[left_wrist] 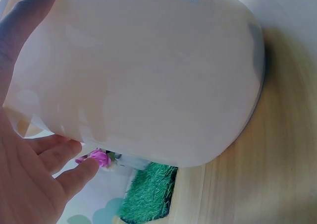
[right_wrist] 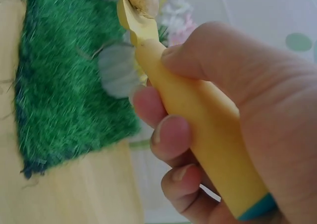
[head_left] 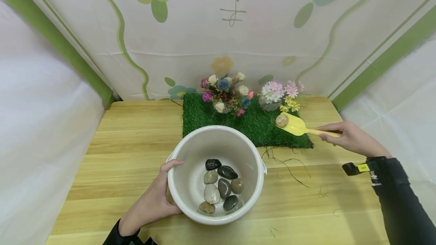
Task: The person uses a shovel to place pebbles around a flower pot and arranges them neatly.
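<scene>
My left hand (head_left: 153, 196) holds the white bucket (head_left: 215, 220) at its left side, with one digit over the rim. In the left wrist view that hand (left_wrist: 44, 169) lies along the bucket's outer wall (left_wrist: 158, 75). Several smooth stones (head_left: 212, 194), black, grey and tan, lie on the bucket's bottom. My right hand (head_left: 352, 137) grips a yellow hand shovel (head_left: 296, 126) by its handle. A tan stone (head_left: 281, 120) sits on the blade over the turf. In the right wrist view the fingers wrap the yellow handle (right_wrist: 198, 120), which has a teal end.
A green artificial turf mat (head_left: 259, 131) lies behind the bucket on the wooden table (head_left: 136, 154). A vase of mixed roses (head_left: 226, 90) and a pot of pink, white and yellow flowers (head_left: 279, 93) stand on it. Loose dark strands (head_left: 289, 167) lie in front of the mat.
</scene>
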Demonstrator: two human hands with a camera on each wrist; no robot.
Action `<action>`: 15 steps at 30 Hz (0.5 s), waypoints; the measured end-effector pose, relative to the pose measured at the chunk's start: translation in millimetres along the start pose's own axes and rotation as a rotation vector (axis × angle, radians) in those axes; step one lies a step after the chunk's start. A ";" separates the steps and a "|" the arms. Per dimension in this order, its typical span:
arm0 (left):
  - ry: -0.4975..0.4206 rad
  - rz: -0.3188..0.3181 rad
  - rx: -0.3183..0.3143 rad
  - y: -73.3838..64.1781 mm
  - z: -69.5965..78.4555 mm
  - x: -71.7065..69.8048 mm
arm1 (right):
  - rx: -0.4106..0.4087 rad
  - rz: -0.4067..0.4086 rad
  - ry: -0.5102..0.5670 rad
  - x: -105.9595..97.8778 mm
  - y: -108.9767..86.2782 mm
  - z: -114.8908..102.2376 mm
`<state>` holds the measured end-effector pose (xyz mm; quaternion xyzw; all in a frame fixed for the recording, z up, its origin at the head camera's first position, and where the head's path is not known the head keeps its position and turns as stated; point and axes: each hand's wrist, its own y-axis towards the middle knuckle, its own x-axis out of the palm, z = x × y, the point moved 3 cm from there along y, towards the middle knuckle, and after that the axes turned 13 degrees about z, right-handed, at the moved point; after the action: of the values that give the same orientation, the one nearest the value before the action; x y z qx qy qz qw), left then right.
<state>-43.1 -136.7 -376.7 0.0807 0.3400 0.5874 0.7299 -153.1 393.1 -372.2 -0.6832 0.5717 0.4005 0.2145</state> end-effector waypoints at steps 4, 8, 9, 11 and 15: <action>0.010 0.001 -0.002 -0.4 0.0 -0.1 | 0.024 -0.008 -0.014 2.4 1.7 13.3; 0.014 0.001 -0.003 -0.5 -0.1 -0.1 | 0.035 -0.026 -0.023 5.5 3.1 26.6; 0.012 0.001 -0.002 -0.4 -0.1 -0.1 | 0.041 -0.030 -0.025 6.7 3.5 29.7; 0.009 0.000 0.000 -0.4 -0.2 -0.1 | 0.049 -0.036 -0.030 8.7 4.6 35.6; -0.002 0.000 0.006 -0.6 -0.1 -0.2 | 0.058 -0.033 -0.043 12.8 8.2 44.3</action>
<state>-42.7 -137.0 -377.0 0.0837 0.3409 0.5862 0.7302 -174.0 416.5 -407.0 -0.6773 0.5671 0.3947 0.2528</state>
